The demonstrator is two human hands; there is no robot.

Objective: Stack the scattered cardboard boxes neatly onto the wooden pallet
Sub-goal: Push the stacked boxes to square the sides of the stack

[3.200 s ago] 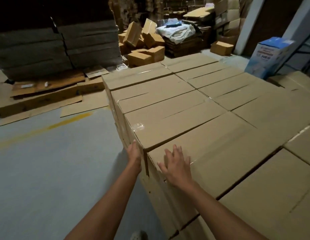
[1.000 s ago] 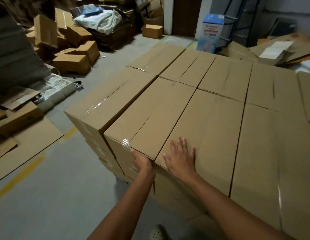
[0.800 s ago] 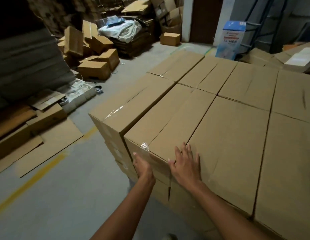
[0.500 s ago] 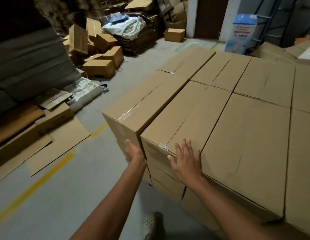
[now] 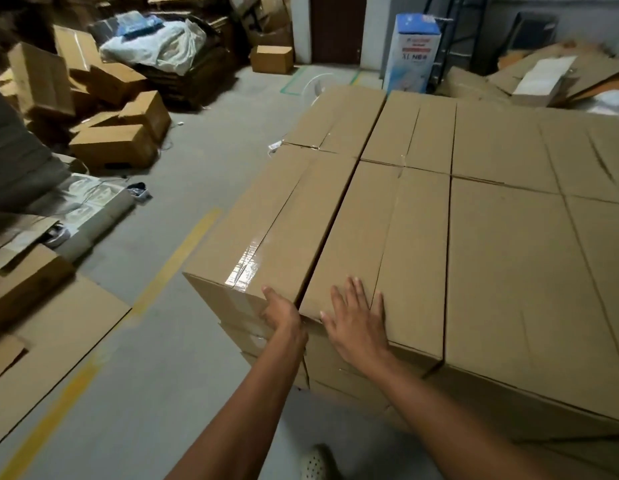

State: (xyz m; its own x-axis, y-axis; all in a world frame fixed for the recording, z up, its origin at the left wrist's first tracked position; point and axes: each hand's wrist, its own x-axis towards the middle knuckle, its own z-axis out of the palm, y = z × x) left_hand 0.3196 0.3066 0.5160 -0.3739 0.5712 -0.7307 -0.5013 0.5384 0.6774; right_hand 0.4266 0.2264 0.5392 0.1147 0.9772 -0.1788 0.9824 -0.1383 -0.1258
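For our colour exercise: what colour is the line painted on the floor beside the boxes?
Yellow. The floor line shows best in the head view.

Left arm point(image 5: 239, 410) and right arm point(image 5: 457, 420) extended forward, left hand point(image 5: 282, 315) thumb raised, fingers hidden, right hand point(image 5: 356, 323) palm down, fingers straight, spread

grey concrete floor point(image 5: 183, 168), yellow painted line point(image 5: 176, 258), flat cardboard sheets point(image 5: 59, 341) at left, loose boxes point(image 5: 110, 147) heaped beyond, blue-and-white carton point(image 5: 413, 53) upright behind
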